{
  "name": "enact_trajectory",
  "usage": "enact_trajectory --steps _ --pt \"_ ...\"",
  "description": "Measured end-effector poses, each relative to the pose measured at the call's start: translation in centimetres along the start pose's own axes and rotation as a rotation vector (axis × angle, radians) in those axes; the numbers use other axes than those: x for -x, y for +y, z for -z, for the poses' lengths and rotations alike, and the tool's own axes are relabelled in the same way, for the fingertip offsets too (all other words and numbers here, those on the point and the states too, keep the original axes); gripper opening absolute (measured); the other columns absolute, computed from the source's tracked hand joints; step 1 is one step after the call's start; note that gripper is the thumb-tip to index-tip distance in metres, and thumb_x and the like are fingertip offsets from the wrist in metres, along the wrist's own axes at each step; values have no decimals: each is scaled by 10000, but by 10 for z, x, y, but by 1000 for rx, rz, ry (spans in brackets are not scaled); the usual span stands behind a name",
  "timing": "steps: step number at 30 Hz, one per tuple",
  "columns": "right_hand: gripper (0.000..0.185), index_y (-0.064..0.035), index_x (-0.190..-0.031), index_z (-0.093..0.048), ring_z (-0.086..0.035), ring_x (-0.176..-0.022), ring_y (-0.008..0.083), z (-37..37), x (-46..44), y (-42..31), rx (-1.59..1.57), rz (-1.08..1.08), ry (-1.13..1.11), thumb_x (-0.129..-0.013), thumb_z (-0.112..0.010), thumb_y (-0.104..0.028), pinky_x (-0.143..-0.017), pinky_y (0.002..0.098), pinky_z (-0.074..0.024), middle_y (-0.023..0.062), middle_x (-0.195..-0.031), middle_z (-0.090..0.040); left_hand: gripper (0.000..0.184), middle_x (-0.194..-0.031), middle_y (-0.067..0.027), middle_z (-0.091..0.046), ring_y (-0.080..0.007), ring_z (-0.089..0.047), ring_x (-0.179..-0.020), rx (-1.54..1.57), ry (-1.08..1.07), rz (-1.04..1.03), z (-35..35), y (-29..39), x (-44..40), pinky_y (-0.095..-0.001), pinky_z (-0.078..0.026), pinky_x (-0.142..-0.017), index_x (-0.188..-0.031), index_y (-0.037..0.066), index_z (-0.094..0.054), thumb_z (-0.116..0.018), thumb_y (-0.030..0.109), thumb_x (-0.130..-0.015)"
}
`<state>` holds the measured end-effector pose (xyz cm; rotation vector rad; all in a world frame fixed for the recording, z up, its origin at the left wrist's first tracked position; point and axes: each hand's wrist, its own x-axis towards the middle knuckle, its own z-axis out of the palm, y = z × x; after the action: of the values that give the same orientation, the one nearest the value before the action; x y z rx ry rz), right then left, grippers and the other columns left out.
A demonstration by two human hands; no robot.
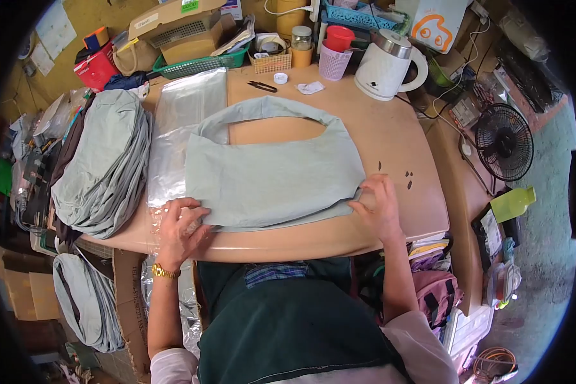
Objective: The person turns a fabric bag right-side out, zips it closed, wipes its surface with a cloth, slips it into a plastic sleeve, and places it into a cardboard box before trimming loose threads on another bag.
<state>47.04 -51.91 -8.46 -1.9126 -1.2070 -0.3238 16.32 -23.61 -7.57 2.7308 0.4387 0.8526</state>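
Note:
A pale grey-green fabric bag point(269, 173) lies flat on the tan table point(390, 128), its wide strap looped toward the back. My left hand point(181, 224), below a gold watch, has its fingers bent at the bag's lower left corner. At the lower right corner, my right hand point(377, 203) pinches the bag's edge between thumb and fingers. Clear plastic sheets point(189, 105) lie under and beside the bag's left side. A thick pile of similar pale fabric bags point(105, 160) stands at the table's left.
Small black snips point(262, 86), a white lid point(280, 78) and a white kettle point(390, 64) stand or lie at the back. Green baskets and a cardboard box point(173, 25) line the wall. A black fan point(504, 143) is at the right. More folded bags point(86, 301) hang lower left.

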Motion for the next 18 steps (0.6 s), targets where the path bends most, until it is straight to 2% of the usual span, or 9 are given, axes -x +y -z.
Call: enact_trajectory --steps 2,6,8,9,10,11,12,14,18 --pt "257 -31 -876 -632 -566 -915 315 -11 -4 -7 104 49 -71 -661 -746 50 -799 418 -457 125 -936 -582 259 -983 -94 -644 -278 -598 -959 -33 -63 -80 -1 -8 1 -385 -480 -836 -946 53 -676 -759 37 -701" --pt "194 -43 -853 -654 -576 -911 303 -26 -12 13 5 124 -1 -695 -727 42 -802 400 -456 120 -938 -604 216 -959 -92 -678 -281 -618 -963 101 11 -65 -2 -10 -3 -371 -464 -842 -932 48 -680 -731 12 -725" --pt "153 -53 -842 -672 -582 -898 291 -29 -17 19 -187 33 108 -737 -691 56 -803 393 -453 112 -948 -631 138 -921 -95 -695 -239 -645 -933 374 179 197 -15 -15 2 -349 -473 -819 -925 25 -668 -709 14 -794" --pt "153 -53 -842 -672 -582 -898 291 -35 -17 18 -185 34 107 -737 -691 56 -803 393 -453 112 -948 -631 75 -857 -47 -675 -147 -620 -837 523 246 303 -27 -21 8 -282 -472 -755 -916 11 -649 -689 45 -863" --pt "139 -58 -844 -675 -586 -892 278 -44 -17 14 -206 -36 230 -752 -693 44 -800 387 -452 100 -951 -641 75 -857 -47 -675 -147 -620 -837 528 246 300 -28 -17 6 -282 -472 -755 -916 11 -649 -689 45 -863" --pt "125 -64 -845 -677 -589 -886 265 -49 -17 11 -224 -107 357 -768 -696 32 -796 381 -451 88 -955 -651 71 -833 -24 -652 -109 -586 -799 597 267 377 -28 -10 2 -252 -460 -725 -917 8 -640 -680 52 -878" --pt "125 -64 -845 -677 -589 -886 265 -48 -18 8 -212 -108 366 -768 -696 32 -796 381 -451 88 -955 -651 71 -809 0 -629 -70 -552 -761 667 284 450 -30 -6 -2 -221 -447 -694 -919 5 -632 -672 59 -894" --pt "116 -83 -848 -680 -590 -863 246 -43 -19 3 175 100 422 -770 -728 -11 -772 376 -452 65 -949 -648 67 -797 12 -610 -53 -525 -748 646 317 433 -35 -5 -4 -206 -433 -681 -918 4 -626 -664 57 -900" --pt "118 -93 -832 -676 -588 -846 243 -43 -12 8 230 124 463 -756 -757 -54 -758 371 -446 59 -937 -646 64 -786 21 -597 -37 -505 -734 637 367 441 -41 -3 -2 -194 -419 -664 -904 3 -619 -647 60 -911"
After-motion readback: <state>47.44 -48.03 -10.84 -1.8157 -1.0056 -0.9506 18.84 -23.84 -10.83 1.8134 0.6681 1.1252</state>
